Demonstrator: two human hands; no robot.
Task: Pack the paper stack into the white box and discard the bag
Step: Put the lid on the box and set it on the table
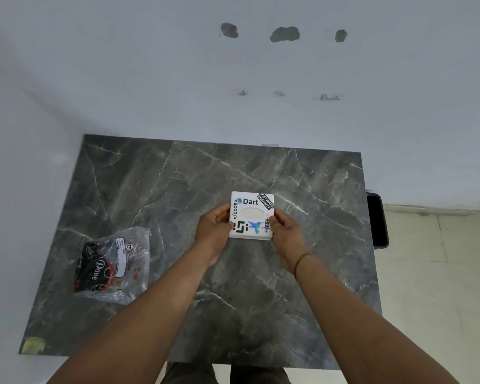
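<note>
I hold the white box (pixel 251 214) over the counter (pixel 178 189), my left hand (pixel 212 231) and right hand (pixel 284 236) fingers pinching its sides; the bag (pixel 114 266) lies well left.

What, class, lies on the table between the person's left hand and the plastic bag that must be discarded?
Nothing visible. Bare marble table separates the left hand from the plastic bag. However, both it and the right hand are gripping the white box, so one must release first.

Both hands (pixel 250 231) closed, arms outstretched
</note>
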